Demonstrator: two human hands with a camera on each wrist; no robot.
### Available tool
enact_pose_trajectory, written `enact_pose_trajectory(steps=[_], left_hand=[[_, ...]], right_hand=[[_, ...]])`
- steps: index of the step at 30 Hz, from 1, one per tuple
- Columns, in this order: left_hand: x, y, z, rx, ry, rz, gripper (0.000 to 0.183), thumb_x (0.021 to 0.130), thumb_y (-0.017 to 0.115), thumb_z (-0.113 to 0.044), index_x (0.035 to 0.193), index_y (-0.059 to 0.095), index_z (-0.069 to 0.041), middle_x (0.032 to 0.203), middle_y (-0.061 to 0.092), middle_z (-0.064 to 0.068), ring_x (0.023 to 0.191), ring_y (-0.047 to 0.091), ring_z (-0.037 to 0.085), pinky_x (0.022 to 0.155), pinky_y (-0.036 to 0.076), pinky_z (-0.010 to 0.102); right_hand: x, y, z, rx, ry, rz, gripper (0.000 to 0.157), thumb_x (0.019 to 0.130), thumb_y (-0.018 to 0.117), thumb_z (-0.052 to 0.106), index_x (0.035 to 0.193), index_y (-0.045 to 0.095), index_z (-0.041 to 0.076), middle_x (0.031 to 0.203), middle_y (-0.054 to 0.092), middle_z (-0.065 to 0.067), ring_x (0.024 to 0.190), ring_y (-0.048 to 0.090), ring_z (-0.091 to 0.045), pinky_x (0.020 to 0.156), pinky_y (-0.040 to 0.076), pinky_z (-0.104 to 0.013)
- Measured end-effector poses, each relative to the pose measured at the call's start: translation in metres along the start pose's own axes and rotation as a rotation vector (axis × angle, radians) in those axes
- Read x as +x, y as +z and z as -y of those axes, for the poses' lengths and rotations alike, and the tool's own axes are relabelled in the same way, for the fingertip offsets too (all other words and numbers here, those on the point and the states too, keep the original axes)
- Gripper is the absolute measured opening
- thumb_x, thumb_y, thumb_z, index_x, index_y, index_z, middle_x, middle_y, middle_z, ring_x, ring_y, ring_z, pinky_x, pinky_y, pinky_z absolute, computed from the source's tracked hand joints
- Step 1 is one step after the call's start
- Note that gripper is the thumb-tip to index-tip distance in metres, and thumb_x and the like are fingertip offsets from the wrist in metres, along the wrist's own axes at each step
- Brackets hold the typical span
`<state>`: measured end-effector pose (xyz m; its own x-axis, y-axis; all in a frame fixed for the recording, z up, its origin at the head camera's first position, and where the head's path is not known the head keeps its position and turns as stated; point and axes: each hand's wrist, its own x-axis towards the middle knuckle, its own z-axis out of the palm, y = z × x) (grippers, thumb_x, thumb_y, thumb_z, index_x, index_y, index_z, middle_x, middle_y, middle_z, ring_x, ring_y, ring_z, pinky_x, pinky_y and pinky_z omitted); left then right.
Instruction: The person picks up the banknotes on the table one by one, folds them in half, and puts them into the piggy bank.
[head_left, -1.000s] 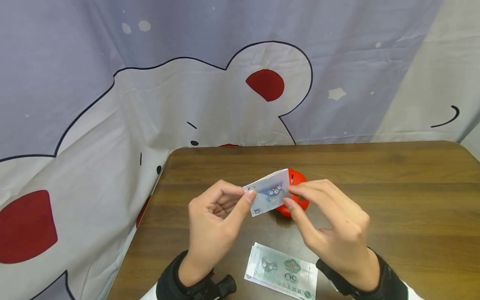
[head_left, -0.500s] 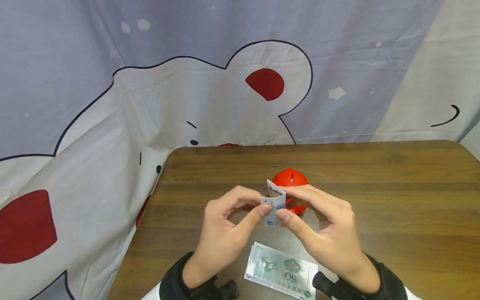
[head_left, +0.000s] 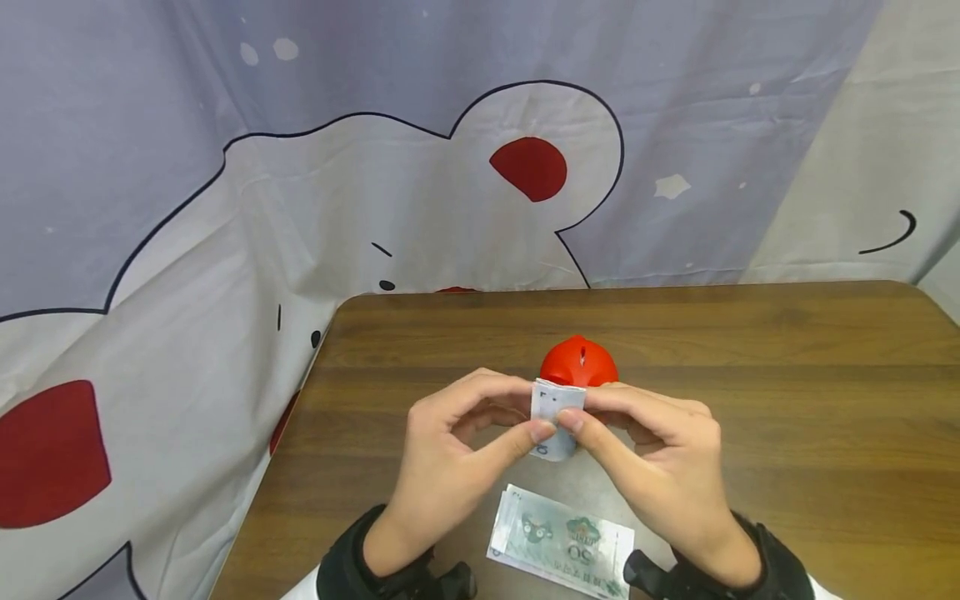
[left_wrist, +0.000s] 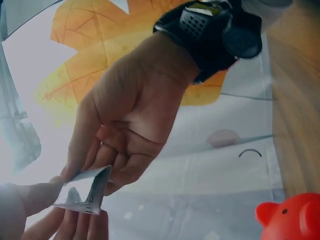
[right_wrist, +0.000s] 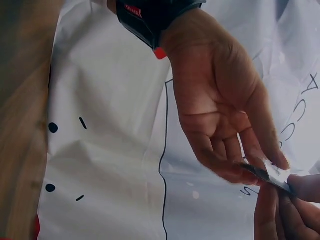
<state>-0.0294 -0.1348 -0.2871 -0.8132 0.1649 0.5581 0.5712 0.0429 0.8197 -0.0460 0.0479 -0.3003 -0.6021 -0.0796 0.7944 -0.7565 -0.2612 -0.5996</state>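
A small folded banknote point(head_left: 557, 402), pale blue and white, is pinched between both hands above the table. My left hand point(head_left: 457, 467) grips its left side with thumb in front and fingers behind. On the other side my right hand point(head_left: 663, 467) pinches it the same way, the two thumbtips close together. In the left wrist view the folded banknote point(left_wrist: 85, 192) shows its doubled layers at one edge. Just behind the hands sits a red piggy bank point(head_left: 579, 360) with a slot on top, its lower part hidden by the fingers and the note.
Green play banknotes marked 50 point(head_left: 562, 542) lie stacked on the wooden table point(head_left: 825, 417), below the hands and near its front. A printed curtain point(head_left: 360, 192) hangs behind the far edge. Both wrists wear black camera straps point(head_left: 720, 567).
The hands have come together and folded the banknote from a wider piece into a narrow one, moving it slightly down. The piggy bank and the green stack stay put.
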Motion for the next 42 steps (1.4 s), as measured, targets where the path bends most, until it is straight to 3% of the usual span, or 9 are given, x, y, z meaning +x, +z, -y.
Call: enact_pose_trajectory(steps=[9, 15, 21, 26, 34, 38, 42], left_hand=[[-0.0018, -0.0019, 0.0012, -0.036, -0.063, 0.008, 0.013, 0.078, 0.079, 0.006, 0.09, 0.073, 0.006, 0.083, 0.074, 0.024, 0.075, 0.073, 0.008, 0.065, 0.064, 0.038], [-0.0018, -0.001, 0.0023, -0.052, -0.077, 0.0, 0.011, 0.077, 0.079, 0.005, 0.087, 0.074, 0.008, 0.081, 0.075, 0.026, 0.071, 0.075, 0.011, 0.062, 0.064, 0.037], [-0.0019, -0.0025, 0.0016, -0.063, -0.071, -0.034, 0.012, 0.077, 0.08, 0.005, 0.085, 0.072, 0.008, 0.078, 0.073, 0.028, 0.066, 0.075, 0.016, 0.06, 0.064, 0.038], [-0.0021, -0.0029, 0.0009, -0.089, -0.091, -0.038, 0.012, 0.077, 0.079, 0.006, 0.085, 0.072, 0.01, 0.079, 0.072, 0.029, 0.066, 0.075, 0.014, 0.06, 0.064, 0.039], [-0.0007, -0.0077, -0.0015, -0.098, -0.078, -0.104, 0.015, 0.077, 0.078, 0.009, 0.089, 0.07, 0.014, 0.083, 0.07, 0.034, 0.07, 0.075, 0.011, 0.059, 0.062, 0.044], [0.0, -0.0084, -0.0024, -0.087, -0.085, -0.112, 0.015, 0.077, 0.078, 0.009, 0.088, 0.071, 0.013, 0.083, 0.071, 0.033, 0.071, 0.075, 0.011, 0.06, 0.063, 0.043], [0.0007, -0.0079, -0.0016, -0.03, -0.041, -0.138, 0.013, 0.076, 0.079, 0.008, 0.088, 0.073, 0.01, 0.082, 0.072, 0.029, 0.069, 0.075, 0.012, 0.06, 0.063, 0.04]], right_hand=[[0.007, -0.006, 0.0057, 0.082, 0.087, 0.002, 0.017, 0.077, 0.069, -0.023, 0.093, 0.068, -0.019, 0.088, 0.076, -0.01, 0.071, 0.07, -0.017, 0.065, 0.062, -0.024], [0.0057, -0.0067, 0.0041, 0.028, 0.09, 0.021, 0.015, 0.078, 0.068, -0.023, 0.092, 0.068, -0.016, 0.087, 0.075, -0.008, 0.069, 0.07, -0.014, 0.064, 0.061, -0.023], [0.004, -0.0088, 0.0037, -0.009, 0.179, 0.071, 0.019, 0.077, 0.069, -0.023, 0.092, 0.07, -0.011, 0.089, 0.075, -0.002, 0.074, 0.069, -0.011, 0.067, 0.061, -0.019], [0.0026, -0.0067, 0.0002, -0.057, 0.148, 0.099, 0.013, 0.081, 0.071, -0.017, 0.09, 0.069, -0.008, 0.083, 0.071, -0.001, 0.069, 0.065, -0.009, 0.062, 0.057, -0.016], [0.0036, -0.0093, 0.0034, -0.132, 0.242, 0.195, 0.025, 0.076, 0.072, -0.02, 0.091, 0.071, 0.0, 0.082, 0.072, -0.006, 0.07, 0.066, -0.006, 0.062, 0.06, -0.018], [0.0032, -0.0078, 0.0023, -0.153, 0.207, 0.202, 0.026, 0.075, 0.072, -0.022, 0.089, 0.069, 0.0, 0.078, 0.069, -0.01, 0.069, 0.066, -0.005, 0.061, 0.059, -0.018], [0.0065, -0.0038, 0.0002, -0.243, 0.045, 0.13, 0.016, 0.077, 0.077, -0.01, 0.091, 0.072, -0.004, 0.079, 0.072, -0.011, 0.071, 0.065, -0.005, 0.063, 0.056, -0.014]])
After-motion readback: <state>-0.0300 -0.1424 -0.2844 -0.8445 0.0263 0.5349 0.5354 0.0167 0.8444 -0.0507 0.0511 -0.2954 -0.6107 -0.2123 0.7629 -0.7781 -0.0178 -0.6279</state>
